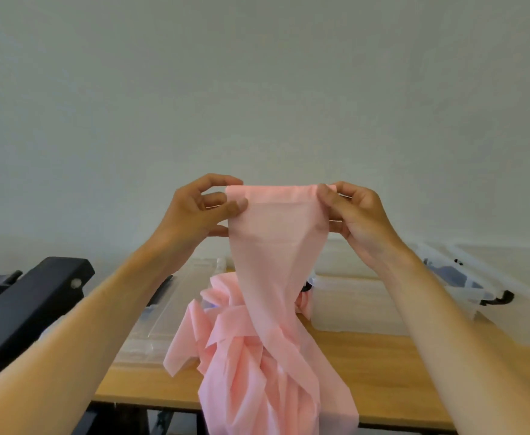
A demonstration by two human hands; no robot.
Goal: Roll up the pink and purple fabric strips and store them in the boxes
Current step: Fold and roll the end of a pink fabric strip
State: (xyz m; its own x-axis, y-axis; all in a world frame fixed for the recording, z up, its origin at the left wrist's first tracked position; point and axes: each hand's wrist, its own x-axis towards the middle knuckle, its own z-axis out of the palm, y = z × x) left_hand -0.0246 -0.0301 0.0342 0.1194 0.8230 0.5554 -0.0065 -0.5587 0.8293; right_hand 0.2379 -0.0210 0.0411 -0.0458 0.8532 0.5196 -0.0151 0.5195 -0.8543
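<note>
A long wooden table runs across in front of the person, and on it sit clear plastic boxes — one low and flat on the left, deeper ones behind and to the right, some with dark latches. None of them holds a finished roll that I can make out. A black metal frame juts in at the left edge.

The pink fabric strip is the only cloth I can see; nothing purple shows. Its top end is held up in the air above the table, stretched flat between the two hands, and the rest drops in a loose, crumpled heap onto the tabletop and spills over the near edge.

The left hand pinches the strip's upper left corner, thumb in front, fingers curled behind. The right hand pinches the upper right corner the same way.

To my eye the cloth is thin, very light and limp — it folds wherever it likes and has no stiffness to help a roll keep its shape. I would say the corners are the right place to hold it, keeping the top edge taut and square, since a slack edge would likely roll crooked, and the trailing tangle may drag or twist.
</note>
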